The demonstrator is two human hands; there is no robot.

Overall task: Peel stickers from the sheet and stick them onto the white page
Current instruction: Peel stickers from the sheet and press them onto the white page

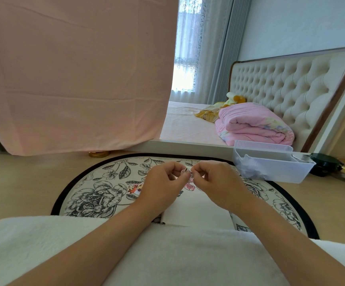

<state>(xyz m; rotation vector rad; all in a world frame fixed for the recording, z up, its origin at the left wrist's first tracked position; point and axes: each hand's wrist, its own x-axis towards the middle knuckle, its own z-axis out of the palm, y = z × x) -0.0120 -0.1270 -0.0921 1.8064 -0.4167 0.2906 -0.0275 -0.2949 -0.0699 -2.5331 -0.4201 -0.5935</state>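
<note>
Plainly, in the head view, both of our hands meet above the far half of the round floral mat [97, 195]. Our left grip [163, 182] and right grip [216, 181] each pinch the same small sticker [185, 171] between thumb and forefinger. They hold it in the air just above the far edge of the white page [196, 209]. The page lies on the middle of the mat, its near edge by the white cloth [167, 254] on our lap. 1 pink sticker [189, 185] already sits near the page's far edge. Whether any backing clings to the held piece is too small to tell.

We judge the sticker nearly weightless, thin and floppy, tacky on 1 face, and apt to curl onto itself or tear. It is best held at its very rim with fingertips only, keeping skin off the glue.

A white bin [270, 168] stands at the mat's far right edge.
</note>
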